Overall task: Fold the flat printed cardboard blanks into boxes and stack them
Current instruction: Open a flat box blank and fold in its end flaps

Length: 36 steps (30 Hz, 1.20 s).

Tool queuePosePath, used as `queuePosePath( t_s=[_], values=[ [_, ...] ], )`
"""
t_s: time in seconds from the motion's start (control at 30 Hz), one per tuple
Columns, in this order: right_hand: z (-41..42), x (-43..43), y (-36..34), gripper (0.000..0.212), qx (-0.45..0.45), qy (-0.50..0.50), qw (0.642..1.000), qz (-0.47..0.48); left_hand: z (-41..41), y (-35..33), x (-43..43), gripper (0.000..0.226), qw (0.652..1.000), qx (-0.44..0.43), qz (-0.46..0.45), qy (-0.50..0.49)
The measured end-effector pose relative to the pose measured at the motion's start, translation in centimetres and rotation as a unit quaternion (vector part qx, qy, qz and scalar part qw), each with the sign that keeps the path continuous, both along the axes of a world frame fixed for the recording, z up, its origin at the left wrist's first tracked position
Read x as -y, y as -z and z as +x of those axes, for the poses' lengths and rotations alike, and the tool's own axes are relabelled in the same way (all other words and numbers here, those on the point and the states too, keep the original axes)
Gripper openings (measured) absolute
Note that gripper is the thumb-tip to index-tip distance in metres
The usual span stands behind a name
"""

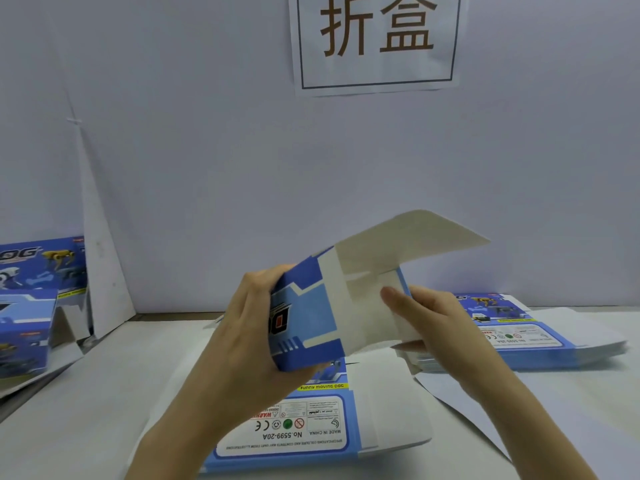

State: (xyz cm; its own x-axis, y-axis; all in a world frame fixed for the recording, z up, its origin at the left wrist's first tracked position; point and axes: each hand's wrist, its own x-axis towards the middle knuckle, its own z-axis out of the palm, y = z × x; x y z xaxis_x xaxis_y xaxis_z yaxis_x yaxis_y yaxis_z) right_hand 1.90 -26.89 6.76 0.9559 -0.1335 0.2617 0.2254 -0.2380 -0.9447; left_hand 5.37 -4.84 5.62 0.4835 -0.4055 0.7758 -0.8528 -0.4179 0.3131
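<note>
A blue printed box [308, 313], partly folded, is held above the table in the middle of the view. My left hand [249, 334] grips its closed left end, fingers curled round the blue panel. My right hand [426, 317] is at the open right end, with fingers laid against a white inner flap and the thumb hidden behind it. A large white flap [412, 237] sticks up and to the right. Beneath the box lies a flat blank [311, 427], printed side up.
A stack of flat blanks [540, 337] lies on the table at the right. Folded blue boxes [31, 306] stand at the far left beside a leaning white card [100, 271]. A paper sign [377, 43] hangs on the wall ahead.
</note>
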Motion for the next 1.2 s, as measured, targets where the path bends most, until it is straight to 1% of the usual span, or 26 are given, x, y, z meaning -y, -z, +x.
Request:
queuePosePath(
  t_s=[0.07,0.17,0.23,0.27,0.33,0.4,0.43,0.47,0.5,0.53,0.57,0.63,0.67,0.7,0.73,0.77,0.8,0.83,0.9,0.93,0.97,1.03,1.07,1.1,1.13,1.2],
  values=[
    [-0.3,0.0,-0.2,0.025,-0.029,-0.002,0.999,-0.021,0.1,0.0,0.0,0.085,1.0,0.0,0.016,-0.004],
    [-0.5,-0.1,-0.5,0.038,-0.025,0.076,0.992,-0.102,0.5,0.5,0.2,0.09,0.999,-0.029,0.006,-0.016],
    [-0.8,0.0,-0.8,0.042,-0.033,0.102,0.983,-0.149,0.7,0.7,0.4,0.092,0.995,-0.095,-0.026,-0.021],
    [-0.8,0.0,-0.9,0.04,-0.044,0.103,0.981,-0.158,0.8,0.8,0.4,0.095,0.988,-0.143,-0.044,-0.023],
    [-1.0,0.1,-1.0,0.035,-0.054,0.102,0.979,-0.167,0.9,1.0,0.0,0.102,0.97,-0.24,-0.047,-0.013],
    [-1.0,0.0,-1.0,0.032,-0.049,0.101,0.974,-0.194,0.9,1.2,-1.0,0.102,0.955,-0.289,-0.03,0.058],
    [-1.0,-0.1,-1.1,0.031,-0.047,0.102,0.972,-0.205,0.4,0.6,-1.4,0.1,0.933,-0.338,-0.027,0.121],
    [-1.1,-0.2,-1.1,0.031,-0.048,0.103,0.971,-0.21,0.0,0.0,-1.4,0.1,0.901,-0.387,-0.028,0.193],
    [-1.1,-0.2,-1.1,0.031,-0.05,0.105,0.971,-0.209,0.0,-0.5,-1.0,0.1,0.875,-0.41,-0.046,0.254],
    [-1.2,-0.2,-1.2,0.031,-0.053,0.106,0.971,-0.208,0.1,-0.8,0.0,0.099,0.873,-0.409,-0.07,0.255],
    [-1.3,-0.2,-1.3,0.031,-0.055,0.106,0.971,-0.209,0.3,-1.3,1.2,0.089,0.879,-0.405,-0.099,0.231],
    [-1.5,-0.2,-1.4,0.031,-0.049,0.101,0.968,-0.223,0.0,-0.6,0.9,0.051,0.879,-0.38,-0.159,0.241],
    [-1.5,-0.2,-1.4,0.032,-0.044,0.097,0.966,-0.237,0.7,-0.1,1.0,0.042,0.873,-0.382,-0.187,0.238],
    [-1.5,-0.3,-1.3,0.033,-0.041,0.093,0.963,-0.251,1.4,-0.3,1.5,0.039,0.865,-0.397,-0.204,0.229],
    [-1.5,-0.4,-1.2,0.033,-0.039,0.089,0.96,-0.262,1.7,-0.9,2.1,0.05,0.863,-0.415,-0.206,0.202],
    [-1.5,-0.5,-1.2,0.034,-0.037,0.087,0.958,-0.272,1.8,-1.2,2.1,0.062,0.858,-0.425,-0.228,0.177],
    [-1.5,-0.6,-1.1,0.035,-0.035,0.086,0.955,-0.281,1.7,-0.6,1.5,0.064,0.857,-0.418,-0.244,0.178],
    [-1.5,-0.7,-1.1,0.036,-0.03,0.087,0.953,-0.29,1.5,-0.2,1.1,0.058,0.854,-0.416,-0.256,0.178],
    [-1.5,-1.1,-1.0,0.038,-0.017,0.091,0.947,-0.308,0.3,0.0,1.0,0.046,0.854,-0.417,-0.239,0.2],
    [-1.4,-1.3,-0.9,0.038,-0.009,0.095,0.943,-0.317,0.0,0.1,0.9,0.037,0.866,-0.409,-0.219,0.188],
    [-1.3,-1.4,-0.8,0.038,0.0,0.102,0.939,-0.328,-0.4,0.0,1.0,0.035,0.885,-0.39,-0.2,0.156],
    [-1.1,-1.7,-0.5,0.037,0.013,0.12,0.93,-0.347,-1.0,-0.2,1.1,0.056,0.932,-0.324,-0.16,0.027],
    [-1.1,-1.8,-0.5,0.037,0.019,0.13,0.926,-0.354,-1.2,-0.1,1.2,0.06,0.947,-0.289,-0.136,-0.042],
    [-1.1,-1.9,-0.4,0.036,0.027,0.139,0.922,-0.361,-1.5,-0.3,1.4,0.057,0.951,-0.26,-0.131,-0.101],
    [-1.1,-2.0,-0.4,0.036,0.039,0.146,0.917,-0.369,-1.6,-0.3,1.7,0.049,0.953,-0.227,-0.139,-0.142],
    [-1.2,-2.3,-0.3,0.034,0.073,0.157,0.908,-0.381,-1.5,0.0,2.0,0.03,0.952,-0.172,-0.156,-0.197]
  ],
)
